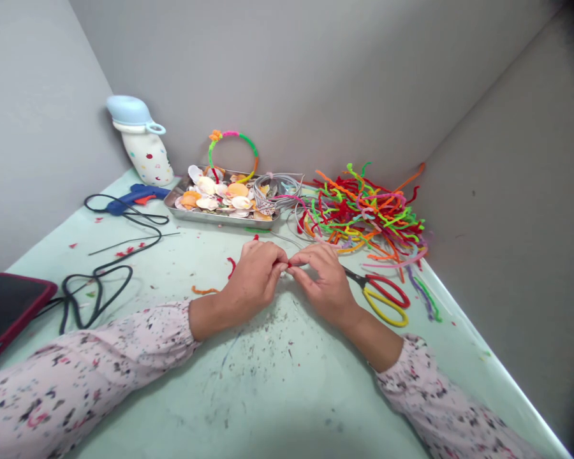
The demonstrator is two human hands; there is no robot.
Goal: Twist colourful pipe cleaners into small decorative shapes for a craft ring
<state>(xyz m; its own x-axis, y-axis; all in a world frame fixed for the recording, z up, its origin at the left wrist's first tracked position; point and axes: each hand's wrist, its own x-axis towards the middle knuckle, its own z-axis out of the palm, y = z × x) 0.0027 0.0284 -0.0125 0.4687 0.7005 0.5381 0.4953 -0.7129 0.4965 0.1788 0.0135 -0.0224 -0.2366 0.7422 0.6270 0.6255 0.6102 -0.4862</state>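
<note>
Both hands meet over the middle of the table, thumb and fingertips pinched together. Between them shows a tiny red bit of pipe cleaner [289, 265], mostly covered by the fingers. My left hand [257, 273] is closed on it, and a red tip pokes out behind its knuckles. My right hand [326, 280] pinches the other side, where a short thin grey strand also shows. Beside my right hand lie scissors [386, 301] with red and yellow handles, their blades partly hidden by it. An orange pipe cleaner piece [205, 291] lies left of my left wrist.
A metal tray [220, 220] of seashells stands at the back, with a colourful pipe-cleaner ring [257, 150] and coiled grey wire [277, 191]. Tangled pipe cleaners [373, 210] lie right. Leftward are a blue glue gun [129, 199], its black cord, a bottle [146, 153] and a phone [14, 306].
</note>
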